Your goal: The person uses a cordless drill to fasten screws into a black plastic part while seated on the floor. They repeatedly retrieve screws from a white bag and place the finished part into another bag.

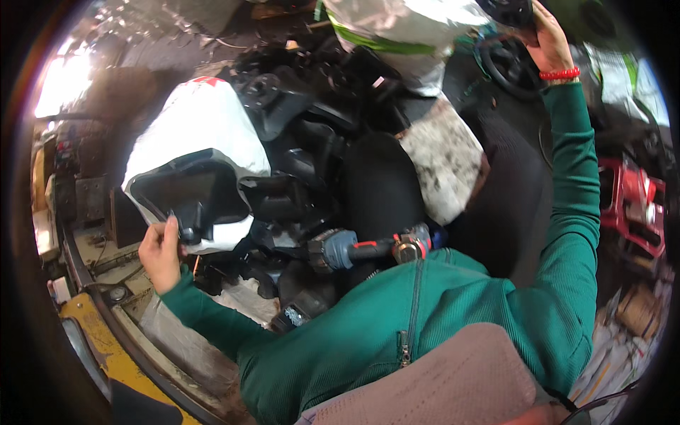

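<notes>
On the left, my left hand pinches the lower edge of a black moulded plastic part, shaped like a shallow shell with a short stem. A bulging white sack lies behind the part. My right hand is stretched out to the far right, its fingers closed at the edge of a dark round plastic part, which the picture's rim partly cuts off. Against my body, between the two arms, rests a blue-grey and red cordless power tool.
A heap of black plastic parts fills the middle. Beyond it stands a white and green sack. A stained pale slab lies by my knees, and a red stool is at the right. A yellow machine edge runs along the lower left.
</notes>
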### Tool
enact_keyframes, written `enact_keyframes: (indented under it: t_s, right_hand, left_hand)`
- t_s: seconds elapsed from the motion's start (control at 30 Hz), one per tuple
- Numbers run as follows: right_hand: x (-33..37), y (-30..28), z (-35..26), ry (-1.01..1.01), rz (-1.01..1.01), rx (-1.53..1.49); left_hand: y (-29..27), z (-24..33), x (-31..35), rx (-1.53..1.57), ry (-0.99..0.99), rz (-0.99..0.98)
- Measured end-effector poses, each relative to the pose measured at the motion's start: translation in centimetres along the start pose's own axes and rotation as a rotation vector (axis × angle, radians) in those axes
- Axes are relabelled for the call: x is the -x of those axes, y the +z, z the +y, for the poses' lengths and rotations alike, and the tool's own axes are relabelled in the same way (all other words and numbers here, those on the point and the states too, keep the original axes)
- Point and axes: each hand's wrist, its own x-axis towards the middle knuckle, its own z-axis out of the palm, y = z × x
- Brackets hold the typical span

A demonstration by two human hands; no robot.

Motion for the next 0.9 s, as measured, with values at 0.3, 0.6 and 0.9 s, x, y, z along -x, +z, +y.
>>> enact_keyframes:
  t_s: [0.3, 0.6, 0.9]
  right_hand:
    - [16.8, -13.5, -0.8, 0.104, 0.199, 0.349]
    - [27.7, -13.6, 3.4, 0.062, 0.134, 0.694]
    - [26.4, -9.0, 15.4, -0.310, -0.256, 1.289]
  left_hand:
    - [26.0, 20.0, 3.1, 0.171, 0.549, -1.041]
    - [53.0, 21.5, 8.2, -0.981, 0.665, -1.223]
    - [42.5, 13.7, 4.1, -0.194, 0.307, -0.996]
